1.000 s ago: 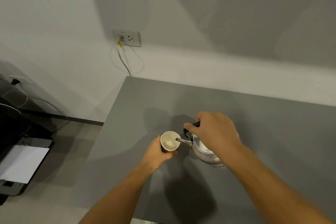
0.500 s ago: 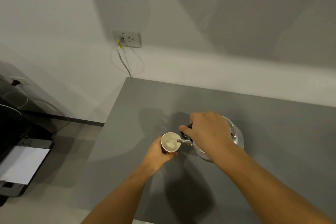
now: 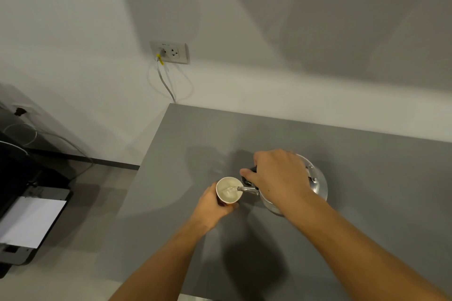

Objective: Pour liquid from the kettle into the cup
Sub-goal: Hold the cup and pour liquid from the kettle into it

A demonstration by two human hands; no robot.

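Observation:
A small paper cup (image 3: 228,189) with a cream inside stands on the grey table (image 3: 367,203). My left hand (image 3: 215,203) is wrapped around its near side. A metal kettle (image 3: 315,183) is tilted to the left, its thin spout over the cup's right rim. Liquid shows inside the cup under the spout. My right hand (image 3: 276,178) grips the kettle's black handle from above and hides most of the lid.
The table's left edge runs close to the cup. Beyond it, lower left, a black printer (image 3: 29,222) holds white paper. A wall socket (image 3: 171,52) with a plugged cable sits above the table's far left corner.
The kettle has tipped further toward the cup, its base lifting into view on the right. Liquid has appeared in the cup. My left hand and the cup have stayed put.

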